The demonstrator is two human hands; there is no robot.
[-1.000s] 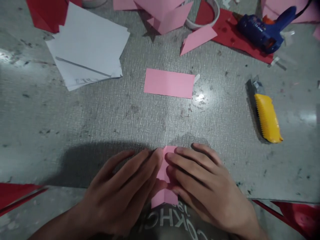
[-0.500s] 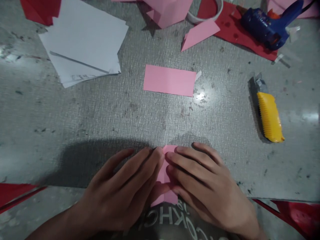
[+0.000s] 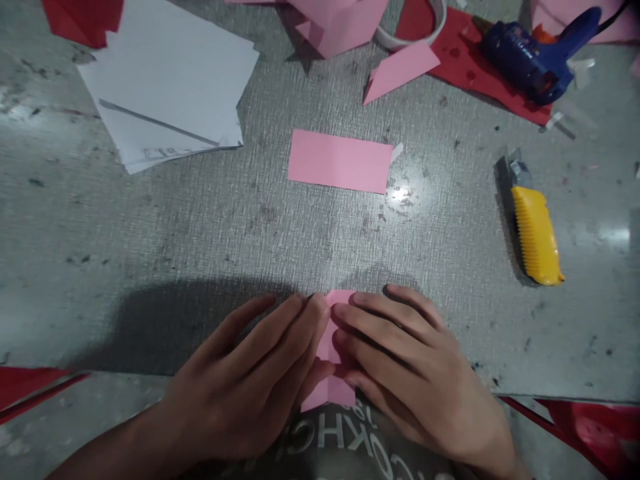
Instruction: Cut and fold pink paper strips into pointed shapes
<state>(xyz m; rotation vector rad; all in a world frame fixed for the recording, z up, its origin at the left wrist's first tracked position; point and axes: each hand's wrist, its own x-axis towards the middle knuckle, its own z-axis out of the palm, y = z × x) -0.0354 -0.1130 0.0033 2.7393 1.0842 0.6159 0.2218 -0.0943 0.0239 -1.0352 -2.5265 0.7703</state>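
Beyond the left hand (image 3: 240, 393) and right hand (image 3: 415, 380), a broad band of bare table (image 3: 200, 240) runs open from side to side, broken only by the pink rectangle (image 3: 340, 161) lying flat straight ahead. The yellow knife (image 3: 536, 233) blocks the right side, while the white sheets (image 3: 170, 87), pink folded pieces (image 3: 345, 23) and the blue glue gun (image 3: 530, 57) on red paper (image 3: 465, 60) crowd the far edge; red scraps (image 3: 30, 387) lie at both near corners.

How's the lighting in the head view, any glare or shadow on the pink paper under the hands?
Head view: a dark shadow covers the grey table beyond the left hand and right hand, dimming the small folded pink paper; glare spot beside the flat pink paper rectangle.
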